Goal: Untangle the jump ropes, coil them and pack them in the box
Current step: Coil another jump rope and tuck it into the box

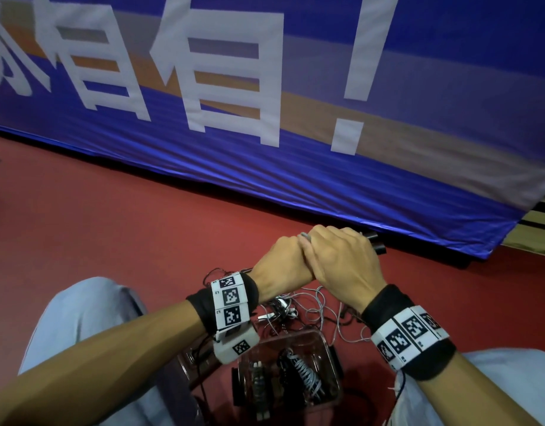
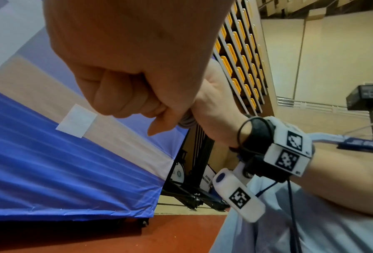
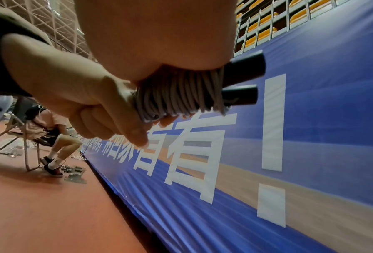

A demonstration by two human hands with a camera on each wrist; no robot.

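Rope bundle (image 3: 177, 95), grey cord wound round two black handles (image 3: 244, 82), looks light and springy, so both the right hand (image 1: 342, 259) and left hand (image 1: 283, 262) clasp it over the windings.

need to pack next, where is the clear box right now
In the head view the clear box sits on the red floor between the person's knees, just below the loose tangled ropes.

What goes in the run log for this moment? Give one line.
stage: coiling | both hands grip grey rope coil wound round black handles | clear box below holds coiled ropes | tangle remains on floor
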